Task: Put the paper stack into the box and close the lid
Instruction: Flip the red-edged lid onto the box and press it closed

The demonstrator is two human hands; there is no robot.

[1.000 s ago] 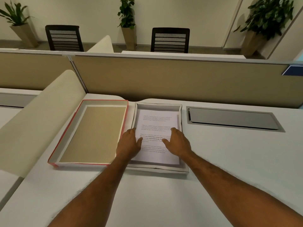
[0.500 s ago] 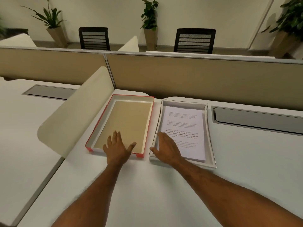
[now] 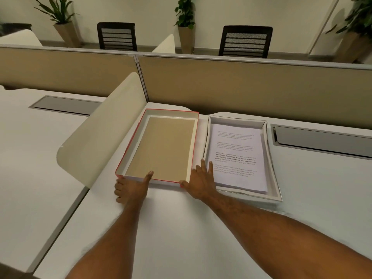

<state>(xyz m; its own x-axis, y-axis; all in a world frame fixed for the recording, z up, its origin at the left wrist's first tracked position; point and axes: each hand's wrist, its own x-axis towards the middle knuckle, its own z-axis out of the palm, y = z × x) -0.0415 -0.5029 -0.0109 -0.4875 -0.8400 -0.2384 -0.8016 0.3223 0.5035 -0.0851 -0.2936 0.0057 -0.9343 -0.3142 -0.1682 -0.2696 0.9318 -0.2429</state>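
Note:
The paper stack [image 3: 237, 156], white sheets with printed text, lies inside the shallow white box [image 3: 271, 158] on the white desk. To its left, the red-edged lid [image 3: 163, 146] rests upside down, its brown inside facing up. My left hand [image 3: 130, 188] grips the lid's near wall, thumb inside and fingers curled outside. My right hand [image 3: 201, 182] holds the lid's near right corner. Its thumb is on the front wall, and its fingers stretch along the gap between lid and box.
A cream curved divider [image 3: 100, 137] stands close to the lid's left side. A beige partition [image 3: 241, 87] runs along the back of the desk. A grey cable hatch [image 3: 322, 141] sits to the right of the box. Chairs and potted plants stand beyond the partition.
Both hands left the paper and moved left to the lid. They now grip its near edge and right corner. The view has also shifted left.

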